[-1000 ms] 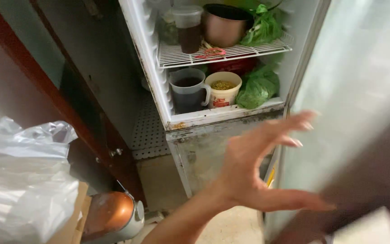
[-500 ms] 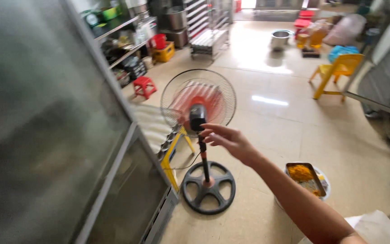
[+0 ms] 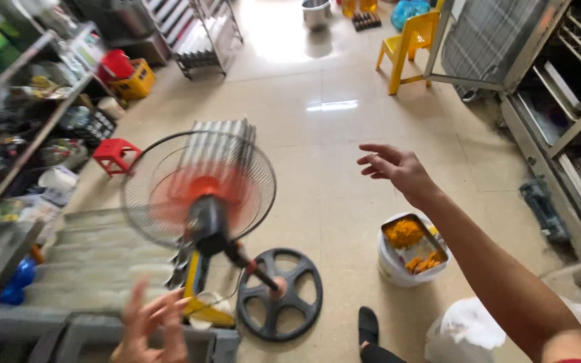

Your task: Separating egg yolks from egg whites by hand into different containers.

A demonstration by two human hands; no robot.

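Right hand point(image 3: 398, 169) is up in the air over the tiled floor point(image 3: 344, 202), arm stretched out from the lower right, its grip loose and spread, fingers slightly curled, holding nothing at all. Left hand point(image 3: 150, 329) sits low at the bottom edge, blurred, its grip also splayed wide with the fingers fanned upward, and empty too. Right between the two hands stands the pedestal fan point(image 3: 200, 191): round wire cage, orange blades spinning into a blur, dark motor housing at the back, tilted pole running down to a black spoked round base point(image 3: 280, 296) on the floor. The fan head is just above the left hand, and well off to the left of the right hand; neither hand touches it. Below the right forearm there's a white bucket point(image 3: 398, 265) with a metal tray of orange-yellow food point(image 3: 413, 243) resting on top. A dark shoe point(image 3: 369, 327) shows near the fan's base, close under the right arm. Beyond the right hand, further across the floor, a yellow plastic chair point(image 3: 411, 42). Away past the left hand, a small red stool point(image 3: 115, 153) beside cluttered shelves point(image 3: 28, 114), and a stack of corrugated metal sheets point(image 3: 85, 259) lying just behind the fan.
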